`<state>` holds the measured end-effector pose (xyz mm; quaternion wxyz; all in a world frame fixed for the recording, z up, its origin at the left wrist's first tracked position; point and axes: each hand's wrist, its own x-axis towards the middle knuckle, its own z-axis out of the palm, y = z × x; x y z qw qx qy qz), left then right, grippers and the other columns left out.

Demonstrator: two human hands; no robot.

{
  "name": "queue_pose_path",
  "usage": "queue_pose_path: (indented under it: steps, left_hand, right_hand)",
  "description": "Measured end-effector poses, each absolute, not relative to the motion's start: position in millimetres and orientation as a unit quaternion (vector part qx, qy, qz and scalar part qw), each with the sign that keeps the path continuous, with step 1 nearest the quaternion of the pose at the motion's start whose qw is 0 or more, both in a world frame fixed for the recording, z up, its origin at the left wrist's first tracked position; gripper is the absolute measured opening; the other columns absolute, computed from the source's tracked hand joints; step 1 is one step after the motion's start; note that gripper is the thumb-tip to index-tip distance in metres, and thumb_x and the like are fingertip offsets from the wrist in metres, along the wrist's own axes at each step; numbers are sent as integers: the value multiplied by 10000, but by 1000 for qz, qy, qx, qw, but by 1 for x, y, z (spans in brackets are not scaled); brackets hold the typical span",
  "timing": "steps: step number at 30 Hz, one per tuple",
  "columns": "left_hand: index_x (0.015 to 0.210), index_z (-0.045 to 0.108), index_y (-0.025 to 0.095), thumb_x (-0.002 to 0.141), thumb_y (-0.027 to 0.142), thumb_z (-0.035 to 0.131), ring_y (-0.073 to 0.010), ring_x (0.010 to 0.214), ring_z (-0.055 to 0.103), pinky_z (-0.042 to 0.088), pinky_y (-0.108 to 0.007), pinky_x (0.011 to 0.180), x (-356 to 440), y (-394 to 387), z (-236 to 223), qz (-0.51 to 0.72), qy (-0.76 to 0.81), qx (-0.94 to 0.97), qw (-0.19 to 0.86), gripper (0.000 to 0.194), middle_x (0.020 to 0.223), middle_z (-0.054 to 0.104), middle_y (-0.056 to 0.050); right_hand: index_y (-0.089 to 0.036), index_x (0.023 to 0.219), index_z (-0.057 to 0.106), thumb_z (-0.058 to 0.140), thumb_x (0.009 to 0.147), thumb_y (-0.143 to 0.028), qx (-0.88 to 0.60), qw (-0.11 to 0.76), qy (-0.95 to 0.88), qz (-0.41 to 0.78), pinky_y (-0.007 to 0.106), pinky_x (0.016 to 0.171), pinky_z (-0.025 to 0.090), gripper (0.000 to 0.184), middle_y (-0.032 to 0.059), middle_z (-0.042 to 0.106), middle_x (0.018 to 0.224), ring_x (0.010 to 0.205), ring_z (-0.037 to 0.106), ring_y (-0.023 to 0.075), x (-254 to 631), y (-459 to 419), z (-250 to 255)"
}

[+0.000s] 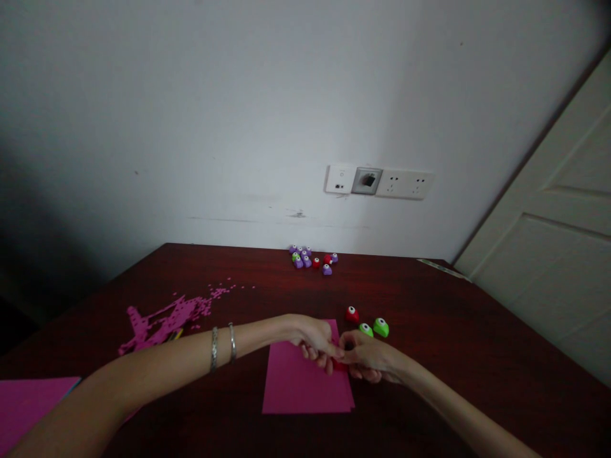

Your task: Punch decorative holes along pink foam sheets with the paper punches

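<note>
Both hands meet over the right edge of a pink sheet of paper [300, 385]. Between them shows a sliver of a small red paper punch [339, 366], mostly covered by fingers. My right hand [367, 357] is closed around the punch from the right. From the left, my left hand [316, 340] grips it too, thumb stretched to the punch and the other fingers curled. Whether paper sits in the punch's slot is hidden. Just beyond my right hand stand another red punch [352, 314] and two green punches [380, 327].
A group of purple, red and green punches [305, 259] stands at the table's back edge. Pink punched scraps [176, 318] and tiny cut-outs lie left. More pink paper [33, 407] is at the near left. Wall sockets [403, 184] are above the dark red table [429, 318].
</note>
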<state>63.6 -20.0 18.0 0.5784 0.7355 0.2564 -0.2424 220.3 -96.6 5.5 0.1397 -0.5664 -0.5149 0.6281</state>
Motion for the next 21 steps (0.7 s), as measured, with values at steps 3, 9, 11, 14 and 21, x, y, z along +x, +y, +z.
queue_pose_path:
  steps: [3,9,11,14,21]
  left_hand:
    - [602,684,170,642,711,528,-64,341,297,207,-197,329,62,-19,16,-220,240,736,593,564,460,500,-39]
    - [534,629,147,712,654,510,-57,341,294,197,-195,335,65,-21,12,-250,309,713,578,550,464,493,-26]
    - [550,616,142,735,645,490,-57,345,311,203,-197,342,64,-24,13,-234,324,725,560,550,470,495,-19]
    - [589,605,139,745,658,460,-56,348,346,230,-195,351,60,-30,15,-197,309,761,535,561,474,501,-9]
    - [713,613,139,847,409,445,-99,507,522,416,-229,547,42,-47,28,-12,289,880,377,345,573,556,-4]
  right_hand:
    - [-219,792,395,588,734,-412,-563,136,-514,633,151,296,124,279,-109,457,421,265,259,11,221,-97,6]
    - [-224,803,369,569,741,-455,-556,151,-539,615,149,283,143,312,-110,471,435,267,270,15,220,-100,5]
    - [-226,800,359,542,759,-480,-567,153,-556,588,146,279,161,315,-114,466,435,266,283,19,218,-102,5]
    - [-232,797,338,507,786,-491,-586,152,-583,541,149,277,198,309,-121,459,412,256,303,34,215,-104,5]
    - [-234,767,326,521,800,-331,-613,212,-609,457,162,284,199,221,-139,416,412,251,300,44,205,-109,4]
